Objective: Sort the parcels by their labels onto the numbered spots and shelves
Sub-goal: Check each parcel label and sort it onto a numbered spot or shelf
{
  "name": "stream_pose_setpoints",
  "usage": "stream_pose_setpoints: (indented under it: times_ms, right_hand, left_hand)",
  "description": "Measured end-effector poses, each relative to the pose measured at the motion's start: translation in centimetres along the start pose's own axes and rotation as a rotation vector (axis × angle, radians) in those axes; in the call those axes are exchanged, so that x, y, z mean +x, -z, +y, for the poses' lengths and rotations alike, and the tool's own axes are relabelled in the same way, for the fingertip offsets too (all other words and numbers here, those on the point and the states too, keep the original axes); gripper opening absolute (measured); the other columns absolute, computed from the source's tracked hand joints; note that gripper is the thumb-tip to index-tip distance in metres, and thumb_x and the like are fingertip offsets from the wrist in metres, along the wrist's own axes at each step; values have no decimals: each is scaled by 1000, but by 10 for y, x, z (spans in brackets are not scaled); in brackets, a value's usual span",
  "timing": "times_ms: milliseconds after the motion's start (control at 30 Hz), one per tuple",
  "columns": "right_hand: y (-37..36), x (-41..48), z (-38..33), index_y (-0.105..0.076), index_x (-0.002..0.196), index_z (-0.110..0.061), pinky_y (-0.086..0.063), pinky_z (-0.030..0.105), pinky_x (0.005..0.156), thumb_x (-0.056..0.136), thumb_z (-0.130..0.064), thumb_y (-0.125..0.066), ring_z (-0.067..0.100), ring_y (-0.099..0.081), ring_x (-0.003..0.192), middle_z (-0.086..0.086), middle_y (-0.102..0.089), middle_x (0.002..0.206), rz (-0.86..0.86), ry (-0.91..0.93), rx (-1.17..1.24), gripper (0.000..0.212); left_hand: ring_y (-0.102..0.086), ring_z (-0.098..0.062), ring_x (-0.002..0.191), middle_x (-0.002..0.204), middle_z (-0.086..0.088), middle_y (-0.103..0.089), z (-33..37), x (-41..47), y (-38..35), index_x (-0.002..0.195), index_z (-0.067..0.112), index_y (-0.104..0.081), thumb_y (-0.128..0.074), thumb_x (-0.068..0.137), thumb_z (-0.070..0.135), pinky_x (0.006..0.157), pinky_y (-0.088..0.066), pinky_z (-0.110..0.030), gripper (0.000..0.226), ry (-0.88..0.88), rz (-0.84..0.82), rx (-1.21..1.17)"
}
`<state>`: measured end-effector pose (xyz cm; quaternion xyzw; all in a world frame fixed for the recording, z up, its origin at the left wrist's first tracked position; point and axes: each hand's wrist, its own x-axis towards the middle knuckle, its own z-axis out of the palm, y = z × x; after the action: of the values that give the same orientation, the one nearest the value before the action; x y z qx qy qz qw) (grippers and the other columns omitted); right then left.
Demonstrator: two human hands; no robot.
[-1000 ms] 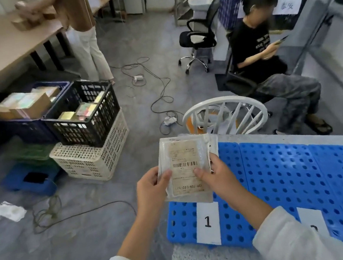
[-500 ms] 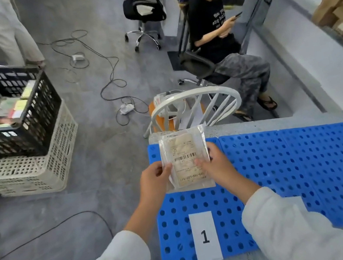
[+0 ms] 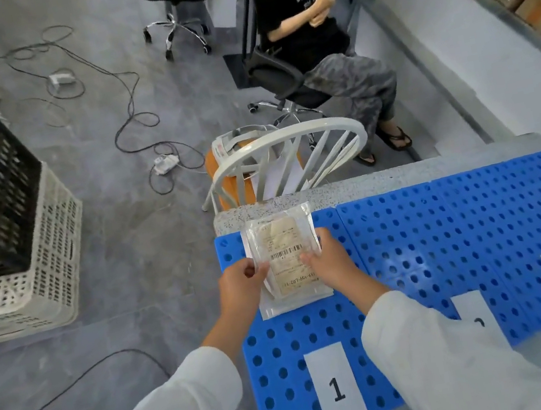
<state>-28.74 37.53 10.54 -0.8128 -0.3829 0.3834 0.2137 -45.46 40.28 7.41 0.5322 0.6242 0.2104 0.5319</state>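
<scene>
You hold a clear flat parcel (image 3: pixel 284 260) label-up over the blue mat (image 3: pixel 446 228), beyond the card marked 1 (image 3: pixel 336 392). Your left hand (image 3: pixel 240 289) and right hand (image 3: pixel 331 262) pinch its side edges, fingers clamped on it, likely keeping the label readable for sorting.

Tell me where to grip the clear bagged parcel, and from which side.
Pinch its two long side edges, coming in from left and right, as the left hand and right hand do. The parcel is a thin flat pouch, label up, so edge grips should leave the barcode readable.
</scene>
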Motion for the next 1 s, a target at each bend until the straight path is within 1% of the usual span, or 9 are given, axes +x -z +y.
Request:
stream_pose_setpoints:
  times_ms: [100,200,267,367,533,633,700,833,1000]
  right_hand:
    - [-5,6,5,-41,130,-14,-41,28,80,95,-18,-59,16,-52,106,0,-50,121,17,-15,-27,40]
    - [-8,10,10,-44,127,-13,-41,29,83,92,-18,-62,15,-49,106,-1,-48,119,73,2,-46,40]
    - [-10,14,14,-46,126,-12,-43,32,87,89,-21,-66,21,-50,111,4,-49,120,123,20,-90,43]
    - [-11,14,16,-45,131,-11,-41,31,91,88,-23,-68,21,-47,114,6,-46,123,146,18,-103,50]
    - [2,1,15,-45,132,-12,-46,34,94,86,-25,-71,21,-48,113,6,-47,122,198,62,-92,54]
    - [21,-10,11,-49,125,-13,-44,28,90,89,-20,-67,19,-51,113,4,-47,122,243,117,-98,41]
    - [39,-20,5,-52,123,-13,-43,28,94,93,-19,-62,17,-50,118,2,-48,126,247,170,-126,32]
    - [81,-47,-13,-46,132,-14,-45,34,94,96,-27,-58,18,-49,119,-1,-44,137,211,235,-273,40]
    - [138,-85,-27,-35,145,-16,-39,38,105,92,-34,-64,20,-40,134,1,-37,149,215,285,-383,63]
  left_hand:
    - [-44,-12,57,68,-7,-56,-5,5,-4,84,-5,-62,-66,90,29,51,-36,-21,35,8,-9,10]
    - [-49,-11,61,76,-6,-62,-2,7,-7,88,0,-62,-70,88,26,54,-41,-18,28,18,-5,28]
    - [-55,-10,68,85,-2,-63,1,5,-9,93,6,-59,-73,85,24,59,-46,-19,24,36,-6,1]
    - [-57,-10,81,97,0,-58,4,3,-6,102,15,-51,-76,82,24,66,-46,-20,33,31,11,-9]
    - [-56,-18,100,109,-1,-54,17,5,3,108,13,-50,-76,82,22,79,-43,-27,38,-15,3,107]
    - [-50,-15,109,119,2,-50,34,0,10,126,10,-47,-69,88,21,84,-39,-25,45,-101,30,153]
    - [-52,-19,113,132,-2,-49,51,-6,12,132,10,-45,-61,93,20,88,-42,-26,43,-181,31,215]
    - [-60,-17,80,129,-6,-54,100,-25,6,127,17,-52,-52,97,20,71,-50,-32,31,-364,-37,364]
    - [-49,-24,121,138,-6,-48,166,-57,-6,134,14,-49,-51,97,22,101,-41,-38,37,-655,-96,568]
